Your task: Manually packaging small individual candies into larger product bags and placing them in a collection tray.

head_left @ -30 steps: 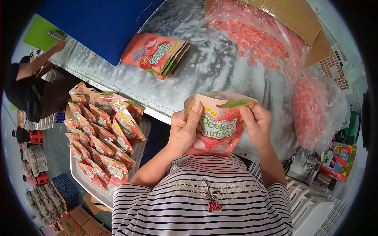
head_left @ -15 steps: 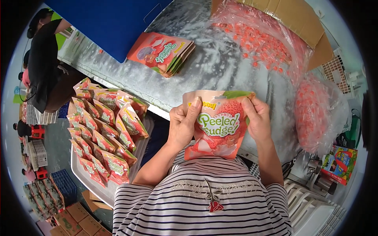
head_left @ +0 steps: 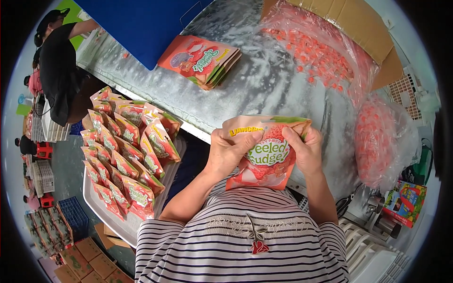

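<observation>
A pink and red candy pouch (head_left: 264,162) is held upright against my striped shirt. My left hand (head_left: 231,151) grips its left side near the top, the thumb lying across the printed front. On the other side my right hand (head_left: 304,146) pinches the upper right edge, thumb in front and fingers behind. The pouch's top edge looks slightly parted, but its inside is hidden from here. Beyond it, a stack of flat pouches (head_left: 200,59) lies on the metal table (head_left: 226,101). To my left, a grey tray (head_left: 96,203) carries several filled pouches (head_left: 125,155) standing in rows.
Individually wrapped red candies (head_left: 316,61) spill from a plastic-lined cardboard box (head_left: 356,23) at the far right. Nearby sits a clear bag of candies (head_left: 377,141). A blue bin (head_left: 137,28) stands at the far left of the table. A person in black (head_left: 59,66) is beyond the tray.
Both thumbs have slid lower on the pouch's front, the left one inward across it. The pouch's top edge sits slightly lower. The view has shifted a little.
</observation>
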The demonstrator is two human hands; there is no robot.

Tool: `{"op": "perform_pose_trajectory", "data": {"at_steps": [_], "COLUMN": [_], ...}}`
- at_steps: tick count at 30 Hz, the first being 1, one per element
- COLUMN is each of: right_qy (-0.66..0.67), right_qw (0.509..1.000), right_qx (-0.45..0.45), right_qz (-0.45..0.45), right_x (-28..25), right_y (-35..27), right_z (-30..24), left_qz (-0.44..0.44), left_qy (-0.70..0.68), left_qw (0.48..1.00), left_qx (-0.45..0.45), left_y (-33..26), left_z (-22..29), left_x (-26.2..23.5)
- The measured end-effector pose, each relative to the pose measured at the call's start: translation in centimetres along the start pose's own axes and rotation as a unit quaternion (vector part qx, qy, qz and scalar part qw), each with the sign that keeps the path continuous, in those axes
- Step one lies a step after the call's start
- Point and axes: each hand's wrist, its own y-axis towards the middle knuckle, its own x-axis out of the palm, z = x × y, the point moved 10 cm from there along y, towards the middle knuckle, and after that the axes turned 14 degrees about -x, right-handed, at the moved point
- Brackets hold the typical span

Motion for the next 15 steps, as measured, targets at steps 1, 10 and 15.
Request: {"op": "perform_pose_trajectory", "data": {"at_steps": [1, 10, 15], "right_qy": [0.000, 0.092, 0.098], "right_qw": [1.000, 0.993, 0.992], "right_qx": [0.000, 0.072, 0.070], "right_qz": [-0.001, -0.032, -0.019], "right_x": [-0.1, 1.5, 1.2], "right_y": [0.0, -0.4, -0.2], "right_z": [0.3, 0.9, 0.5], "left_qz": [0.002, -0.022, -0.017], "left_qy": [-0.012, 0.038, -0.017], "left_qw": [1.000, 0.998, 0.999], "left_qx": [0.008, -0.040, 0.046], "left_y": [-0.2, -0.3, -0.1], "left_z": [0.4, -0.5, -0.4], "left_x": [0.1, 0.7, -0.3]}}
